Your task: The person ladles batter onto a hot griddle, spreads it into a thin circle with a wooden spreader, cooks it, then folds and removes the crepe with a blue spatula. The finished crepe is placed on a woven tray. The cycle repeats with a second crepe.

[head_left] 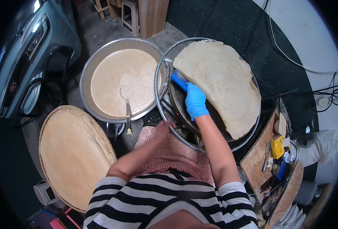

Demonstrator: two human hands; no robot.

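Note:
My right hand [195,101], in a blue glove, is closed around a blue scraper [179,80]. The scraper is at the left edge of a large thin pancake [218,84], whose near-left edge has come away from the dark round griddle [214,120]. A metal ring [158,82] surrounds the griddle. Bare and smeared by motion, my left hand [164,129] is beside the ring's near-left side; its fingers are not clear. Left of the griddle stands a wide metal pot [86,82] of beige batter [113,76], with a ladle [128,116] dipped into it.
At the lower left is a broad round stack of pale pancakes [75,156]. A scooter [35,49] stands at the upper left, near a plastic stool [131,17]. On the right, a wooden board [258,160] carries a yellow packet [277,146] and small tools. Cables [291,63] hang along the wall.

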